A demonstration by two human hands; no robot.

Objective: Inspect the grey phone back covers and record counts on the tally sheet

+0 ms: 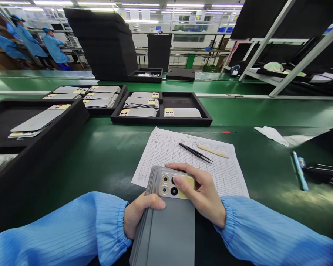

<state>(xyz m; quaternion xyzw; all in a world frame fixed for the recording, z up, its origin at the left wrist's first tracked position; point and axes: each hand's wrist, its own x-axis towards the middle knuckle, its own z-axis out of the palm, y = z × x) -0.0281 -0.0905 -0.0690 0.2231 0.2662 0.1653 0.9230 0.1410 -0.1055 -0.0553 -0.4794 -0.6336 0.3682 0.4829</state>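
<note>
A stack of grey phone back covers [172, 229] is held upright in front of me, the top one showing a camera panel with several round lens openings and a yellow film. My left hand [143, 208] grips the stack's left side, its thumb lying on the front cover. My right hand [198, 188] holds the upper right edge, the thumb pressed on the camera panel and the fingers behind the top. Just beyond the stack lies a printed form [166, 147], with black tweezers [195, 152] and a flat yellowish stick [212, 151] on it.
Black trays [161, 121] with more back covers [183, 112] stand across the bench. Another black tray [80, 114] is close on the left. Tall black tray stacks [100, 44] rise behind. A pen [299, 171] and white paper scrap [272, 135] lie right. Co-workers [54, 46] stand far left.
</note>
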